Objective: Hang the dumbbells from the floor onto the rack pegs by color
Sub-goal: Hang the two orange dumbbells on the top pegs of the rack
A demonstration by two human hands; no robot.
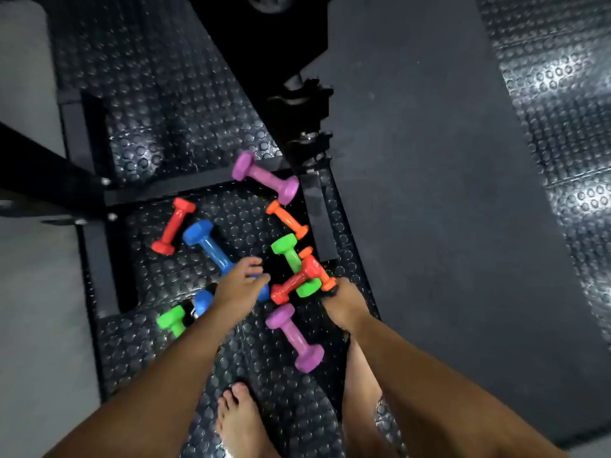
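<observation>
Left hand: my left hand [239,285] reaches down over the lower end of the blue dumbbell [211,247]; fingers loosely curled over its head, and I cannot tell whether they actually clasp it or only hover.
Right hand: my right hand [345,307] is down at the tangled cluster, fingertips at the end of an orange dumbbell [322,276] — the grip itself is turned away from me, so pinching or merely touching, I cannot say.
Cluster: a red dumbbell [296,282] lies across a green dumbbell [294,262], with that orange one beside them; all three touch.
Hidden: a second blue dumbbell [202,300] and a second green dumbbell [172,320] are partly covered by my left forearm; the whole view is motion-blurred.
Axes: the blue one runs upper-left to lower-right; the far red dumbbell [173,226] leans upper-right to lower-left; the far purple dumbbell [264,176] and the near purple dumbbell [296,338] both run upper-left to lower-right, as does the other orange dumbbell [287,219].
Location: everything lies on the studded floor mat [158,127] inside the black rack base [165,191] — a bare foot [238,421] stands below.
</observation>
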